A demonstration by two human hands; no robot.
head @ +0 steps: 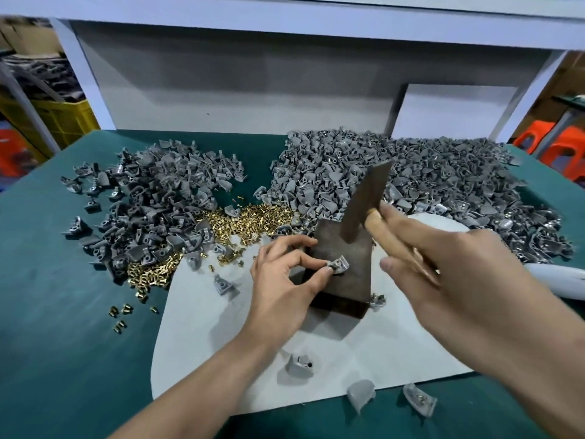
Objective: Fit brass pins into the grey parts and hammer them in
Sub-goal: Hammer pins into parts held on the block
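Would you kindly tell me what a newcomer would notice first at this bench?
At centre, the right hand holds a hammer over a dark block, where the left hand pinches a grey part. Behind, two big heaps of grey parts flank a spill of brass pins on the green table.

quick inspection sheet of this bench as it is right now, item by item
surface: green table with a white sheet under the work spot
job's things: grey part on a dark block; brass pins heaped behind it; hammer held over the block
clutter: grey parts in a left heap and a right heap; loose pieces near the sheet's front edge
hands: left hand pinches the grey part; right hand grips the hammer's handle
cables: nothing seen
surroundings: yellow crate at left, orange stools at right, white board behind
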